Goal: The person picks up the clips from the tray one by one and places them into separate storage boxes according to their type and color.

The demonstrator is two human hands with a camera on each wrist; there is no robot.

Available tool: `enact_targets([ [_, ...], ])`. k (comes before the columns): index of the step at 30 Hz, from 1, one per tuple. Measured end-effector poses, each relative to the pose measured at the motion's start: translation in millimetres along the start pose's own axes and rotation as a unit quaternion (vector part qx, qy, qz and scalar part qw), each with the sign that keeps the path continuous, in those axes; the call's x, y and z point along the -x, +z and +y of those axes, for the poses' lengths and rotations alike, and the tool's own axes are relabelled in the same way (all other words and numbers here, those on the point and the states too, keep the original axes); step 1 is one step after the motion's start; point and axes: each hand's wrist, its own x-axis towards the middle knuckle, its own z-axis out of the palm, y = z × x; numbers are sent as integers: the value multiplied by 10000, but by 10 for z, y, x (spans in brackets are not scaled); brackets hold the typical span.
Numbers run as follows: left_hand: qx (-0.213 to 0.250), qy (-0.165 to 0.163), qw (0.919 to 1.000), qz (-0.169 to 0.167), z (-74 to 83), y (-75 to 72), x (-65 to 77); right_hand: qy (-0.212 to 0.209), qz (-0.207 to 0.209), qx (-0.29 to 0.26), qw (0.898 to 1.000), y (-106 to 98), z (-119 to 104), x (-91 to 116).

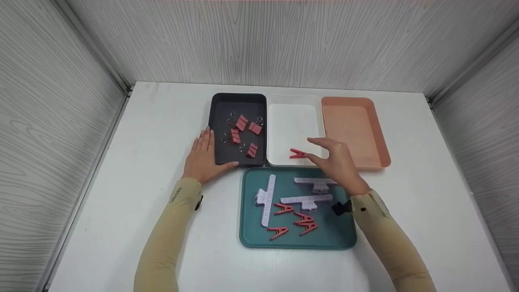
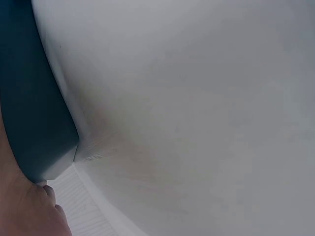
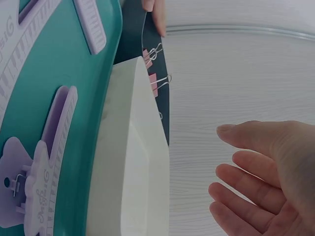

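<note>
My left hand point(image 1: 200, 159) rests with straight fingers along the left side of a black tray point(image 1: 217, 156), its thumb across the near corner. Several pink binder clips point(image 1: 251, 150) lie inside that tray. Over the right edge of a white tray point(image 1: 294, 106) is my right hand point(image 1: 337, 160), thumb and fingers spread apart. A red clothespin point(image 1: 298, 153) lies in the near part of the white tray, right by the thumb tip. In the right wrist view nothing shows between the fingers of the right hand point(image 3: 261, 182).
Nearest me, a green tray point(image 1: 251, 239) holds several red clothespins point(image 1: 278, 232) and three lavender sheet-music clips point(image 1: 267, 200). An orange tray point(image 1: 357, 134) adjoins the white tray on the right. Panelled walls point(image 1: 259, 44) stand behind and at both sides of the white table point(image 1: 162, 121).
</note>
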Motion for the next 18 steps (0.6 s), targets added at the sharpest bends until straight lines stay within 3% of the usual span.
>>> enact_targets([
  [18, 97, 3, 10000, -23, 5, -7, 7, -583, 169, -96, 9981, -153, -188, 195],
])
